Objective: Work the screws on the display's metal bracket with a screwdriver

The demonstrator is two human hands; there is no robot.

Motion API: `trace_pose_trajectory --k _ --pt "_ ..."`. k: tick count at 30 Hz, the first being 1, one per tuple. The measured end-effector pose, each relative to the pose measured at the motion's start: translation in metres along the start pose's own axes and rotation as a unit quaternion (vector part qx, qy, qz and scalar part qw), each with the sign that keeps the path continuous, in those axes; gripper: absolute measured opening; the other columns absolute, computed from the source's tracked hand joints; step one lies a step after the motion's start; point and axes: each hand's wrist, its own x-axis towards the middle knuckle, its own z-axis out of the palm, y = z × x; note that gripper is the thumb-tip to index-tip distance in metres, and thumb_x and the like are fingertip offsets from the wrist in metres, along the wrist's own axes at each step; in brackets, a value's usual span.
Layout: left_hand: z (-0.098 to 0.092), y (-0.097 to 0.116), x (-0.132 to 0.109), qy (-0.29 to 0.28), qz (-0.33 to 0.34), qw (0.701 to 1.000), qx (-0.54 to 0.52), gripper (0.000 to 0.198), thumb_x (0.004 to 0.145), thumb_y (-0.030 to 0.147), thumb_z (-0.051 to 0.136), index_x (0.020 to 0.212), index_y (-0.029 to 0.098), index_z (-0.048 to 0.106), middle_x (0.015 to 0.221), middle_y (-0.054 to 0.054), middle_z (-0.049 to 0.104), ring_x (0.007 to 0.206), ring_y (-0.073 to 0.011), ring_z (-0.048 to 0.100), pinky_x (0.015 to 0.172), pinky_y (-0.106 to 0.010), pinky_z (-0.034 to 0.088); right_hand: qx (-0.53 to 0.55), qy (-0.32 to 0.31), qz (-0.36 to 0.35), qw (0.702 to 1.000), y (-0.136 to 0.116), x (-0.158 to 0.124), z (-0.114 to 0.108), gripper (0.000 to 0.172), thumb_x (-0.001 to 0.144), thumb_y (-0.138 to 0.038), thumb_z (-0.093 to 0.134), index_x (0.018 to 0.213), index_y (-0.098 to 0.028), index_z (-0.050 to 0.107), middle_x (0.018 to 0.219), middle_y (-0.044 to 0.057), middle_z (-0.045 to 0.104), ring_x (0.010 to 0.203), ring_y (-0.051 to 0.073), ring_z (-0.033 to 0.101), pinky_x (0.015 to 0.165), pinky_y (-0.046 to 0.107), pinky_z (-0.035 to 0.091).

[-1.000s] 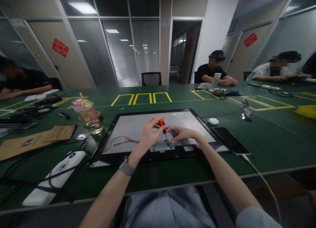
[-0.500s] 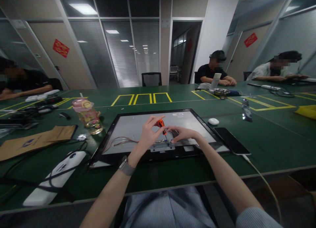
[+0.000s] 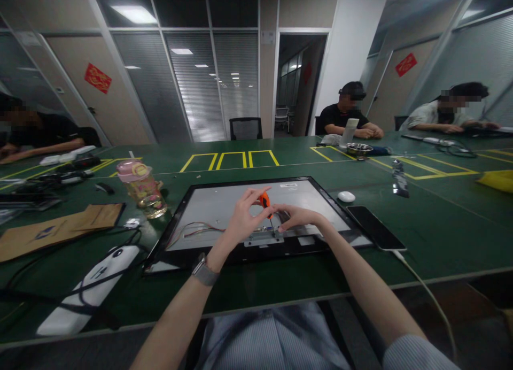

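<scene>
My left hand (image 3: 245, 217) grips the orange and black handle of a screwdriver (image 3: 265, 200) between thumb and fingers. Its thin shaft points down at a small metal bracket (image 3: 262, 240) on the near edge of a flat display panel (image 3: 200, 203). On the right side of the shaft, my right hand (image 3: 297, 217) is curved, with thumb and fingers apart. Its fingertips lie close to the base of the handle, and the thumb is near the bracket; whether they touch is unclear. The panel lies grey back up, with thin wires (image 3: 200, 225) on its left part.
A pink-lidded bottle (image 3: 142, 188), a paper bag (image 3: 60, 228) and a white power strip (image 3: 90, 290) with black cables are on the left. A white earbud case (image 3: 346, 197) and a cabled phone (image 3: 375, 228) lie on the right. Several people sit around the green table (image 3: 449, 241).
The screwdriver handle has shifted slightly right and stands more upright. My left hand has moved a little right with it. My right hand has barely moved.
</scene>
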Motion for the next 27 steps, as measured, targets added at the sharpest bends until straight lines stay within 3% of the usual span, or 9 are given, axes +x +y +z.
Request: trace_pose_trajectory --k 4,10,13,18,23,27 --pt "0.001 -0.004 -0.002 -0.034 -0.041 0.992 -0.112 0.05 0.087 0.019 0.051 0.136 0.025 0.042 0.129 -0.012 0.051 0.1 -0.016 0.063 0.086 -0.033 0.055 0.006 -0.005 -0.01 1.0 0.0 0.001 0.0 0.071 0.059 -0.053 0.078 0.121 -0.026 0.057 0.144 0.004 0.041 0.134 0.031 0.035 0.112 0.043 0.025" --pt "0.001 -0.009 -0.001 0.021 -0.055 0.997 -0.05 0.04 0.079 0.026 0.066 0.119 0.021 0.06 0.102 -0.005 0.06 0.081 -0.0119 0.062 0.075 -0.027 0.058 0.008 0.001 -0.001 1.0 0.001 0.001 0.0 0.072 0.055 -0.055 0.079 0.119 -0.028 0.06 0.137 0.002 0.049 0.131 0.034 0.036 0.111 0.046 0.026" --pt "-0.001 -0.004 0.001 0.02 -0.052 0.996 -0.068 0.036 0.081 0.028 0.063 0.117 0.02 0.061 0.106 -0.006 0.059 0.086 -0.0127 0.062 0.079 -0.028 0.057 0.011 0.005 0.006 1.0 -0.002 0.0 0.0 0.074 0.053 -0.055 0.08 0.12 -0.028 0.06 0.135 0.002 0.051 0.131 0.034 0.037 0.11 0.045 0.027" --pt "-0.002 -0.001 0.001 -0.006 -0.077 0.986 -0.146 0.037 0.088 0.027 0.053 0.124 0.017 0.055 0.113 -0.011 0.061 0.094 -0.0173 0.066 0.085 -0.036 0.056 0.003 -0.003 0.004 1.0 -0.001 -0.001 0.0 0.074 0.056 -0.057 0.078 0.121 -0.028 0.058 0.144 0.002 0.042 0.134 0.032 0.035 0.112 0.043 0.026" --pt "-0.004 -0.001 0.001 0.044 -0.025 0.999 0.003 0.032 0.081 0.026 0.062 0.113 0.019 0.064 0.095 -0.006 0.061 0.082 -0.0131 0.062 0.075 -0.028 0.057 -0.012 -0.004 0.002 1.0 0.002 0.0 -0.001 0.073 0.058 -0.056 0.077 0.122 -0.026 0.057 0.145 0.004 0.04 0.134 0.03 0.034 0.112 0.043 0.025" --pt "-0.008 0.0 0.001 -0.007 0.013 1.0 0.021 0.042 0.083 0.02 0.057 0.125 0.022 0.056 0.107 -0.008 0.06 0.096 -0.0165 0.062 0.08 -0.03 0.056 -0.014 -0.005 -0.002 1.0 0.001 0.001 -0.001 0.071 0.06 -0.053 0.077 0.121 -0.024 0.057 0.146 0.006 0.04 0.134 0.03 0.034 0.112 0.042 0.025"
